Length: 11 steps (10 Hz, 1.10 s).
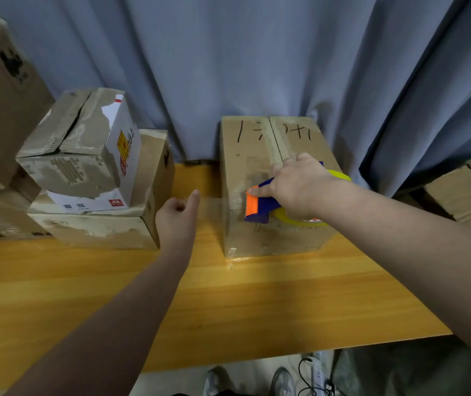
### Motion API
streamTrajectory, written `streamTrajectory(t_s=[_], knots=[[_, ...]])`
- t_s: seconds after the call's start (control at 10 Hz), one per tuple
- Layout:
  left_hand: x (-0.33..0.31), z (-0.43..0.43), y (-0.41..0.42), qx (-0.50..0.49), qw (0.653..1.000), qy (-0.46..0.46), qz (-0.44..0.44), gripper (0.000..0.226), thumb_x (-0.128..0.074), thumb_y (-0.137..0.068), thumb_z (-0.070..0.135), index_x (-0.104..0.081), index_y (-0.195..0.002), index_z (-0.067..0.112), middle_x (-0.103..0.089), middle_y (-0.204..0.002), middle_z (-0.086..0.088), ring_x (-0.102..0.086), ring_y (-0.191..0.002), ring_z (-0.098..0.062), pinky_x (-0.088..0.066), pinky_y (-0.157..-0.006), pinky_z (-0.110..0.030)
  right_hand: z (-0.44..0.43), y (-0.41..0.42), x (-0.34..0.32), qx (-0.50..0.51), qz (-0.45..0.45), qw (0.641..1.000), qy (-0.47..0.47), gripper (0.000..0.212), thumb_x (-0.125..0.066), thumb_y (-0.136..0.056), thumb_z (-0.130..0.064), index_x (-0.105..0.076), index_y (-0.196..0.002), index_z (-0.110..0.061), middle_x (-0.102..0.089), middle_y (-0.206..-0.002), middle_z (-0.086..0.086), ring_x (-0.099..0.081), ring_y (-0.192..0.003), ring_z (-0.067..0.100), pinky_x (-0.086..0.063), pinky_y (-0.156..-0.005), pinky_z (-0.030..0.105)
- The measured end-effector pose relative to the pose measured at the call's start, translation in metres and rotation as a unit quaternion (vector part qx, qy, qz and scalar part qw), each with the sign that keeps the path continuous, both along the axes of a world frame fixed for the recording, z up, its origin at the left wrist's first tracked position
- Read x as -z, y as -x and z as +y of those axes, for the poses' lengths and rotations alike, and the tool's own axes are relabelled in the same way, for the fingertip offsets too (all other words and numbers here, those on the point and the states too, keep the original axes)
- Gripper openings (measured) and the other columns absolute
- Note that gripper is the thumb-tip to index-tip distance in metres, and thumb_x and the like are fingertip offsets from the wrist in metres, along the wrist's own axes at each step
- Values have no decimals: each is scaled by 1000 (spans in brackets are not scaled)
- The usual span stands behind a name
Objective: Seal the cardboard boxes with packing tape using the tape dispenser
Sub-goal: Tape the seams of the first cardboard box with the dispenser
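Pinching a clear tape end (210, 207) stretched taut, the left hand (175, 217) sits beside the stacked boxes (94, 178). Rightward, the right hand (300, 185) clasps the tape dispenser (260, 205) against the marked box (274, 190) on the table (228, 304). Judging by this, a strip is only starting; the battered stack looks unsealed.
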<state>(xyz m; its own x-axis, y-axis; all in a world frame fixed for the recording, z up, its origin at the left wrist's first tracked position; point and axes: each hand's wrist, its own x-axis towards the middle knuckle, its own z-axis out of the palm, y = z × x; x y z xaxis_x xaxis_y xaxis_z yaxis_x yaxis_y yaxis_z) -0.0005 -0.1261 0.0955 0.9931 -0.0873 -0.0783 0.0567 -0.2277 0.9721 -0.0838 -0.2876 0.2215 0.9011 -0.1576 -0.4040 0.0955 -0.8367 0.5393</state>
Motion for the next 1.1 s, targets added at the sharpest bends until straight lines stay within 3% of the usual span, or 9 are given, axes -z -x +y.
streamTrajectory(t_s=[0.3, 0.4, 0.5, 0.6, 0.8, 0.9, 1.0, 1.1], knots=[[33, -2, -16, 88, 980, -147, 99, 44, -59, -91, 41, -39, -65, 11, -36, -60, -5, -36, -54, -20, -29, -53, -30, 10, -8, 1, 17, 17, 1000, 17, 65, -51, -97, -21, -18, -149, -43, -44, -132, 12, -45, -120, 32, -34, -94, 41], [42, -12, -10, 104, 973, -134, 155, 49, -61, -89, 44, -37, -61, 13, -31, -57, -3, -30, -48, -18, -26, -50, -28, 11, -7, 1, 19, 19, 999, 18, 65, -52, -96, -20, -19, -149, -42, -44, -132, 12, -45, -120, 32, -34, -94, 40], [45, -26, -1, 74, 959, -84, 260, 39, -63, -86, 47, -52, -73, 12, -36, -60, 0, -31, -49, -15, -27, -46, -24, 11, -7, 2, 22, 18, 999, 15, 67, -52, -96, -20, -18, -149, -41, -43, -134, 12, -44, -122, 32, -34, -95, 40], [52, -36, 4, 87, 941, -62, 320, 39, -62, -87, 50, -52, -76, 13, -34, -65, 0, -25, -49, -12, -22, -41, -21, 11, -8, 3, 27, 17, 999, 16, 68, -54, -95, -21, -18, -149, -42, -43, -134, 12, -44, -122, 32, -34, -95, 41], [43, -35, 5, 137, 929, -83, 333, 44, -53, -90, 55, -60, -85, 12, -49, -70, 1, -31, -52, -9, -23, -39, -18, 13, -8, 5, 33, 13, 999, 17, 69, -59, -93, -22, -22, -148, -39, -43, -135, 13, -43, -123, 33, -36, -95, 42], [45, -31, 2, 142, 924, -126, 331, 62, -53, -87, 60, -51, -123, 10, -56, -100, -5, -50, -69, -15, -40, -50, -25, 13, -7, 4, 34, 10, 999, 16, 70, -59, -94, -23, -19, -149, -41, -43, -135, 12, -44, -123, 33, -36, -95, 42], [53, -27, -5, 102, 951, -206, 206, 74, -49, -91, 55, -28, -145, 9, -37, -142, -14, -46, -121, -34, -46, -90, -42, 13, -6, 5, 34, 7, 999, 19, 70, -57, -95, -24, -17, -150, -41, -42, -135, 13, -43, -123, 33, -36, -97, 42], [19, -31, -2, 135, 971, -92, 172, 68, -24, -98, 57, -21, -150, 15, -23, -156, -7, -25, -141, -28, -21, -114, -44, 13, -5, 6, 32, 0, 999, 14, 67, -57, -94, -23, -21, -149, -39, -43, -135, 13, -44, -123, 33, -36, -96, 43]])
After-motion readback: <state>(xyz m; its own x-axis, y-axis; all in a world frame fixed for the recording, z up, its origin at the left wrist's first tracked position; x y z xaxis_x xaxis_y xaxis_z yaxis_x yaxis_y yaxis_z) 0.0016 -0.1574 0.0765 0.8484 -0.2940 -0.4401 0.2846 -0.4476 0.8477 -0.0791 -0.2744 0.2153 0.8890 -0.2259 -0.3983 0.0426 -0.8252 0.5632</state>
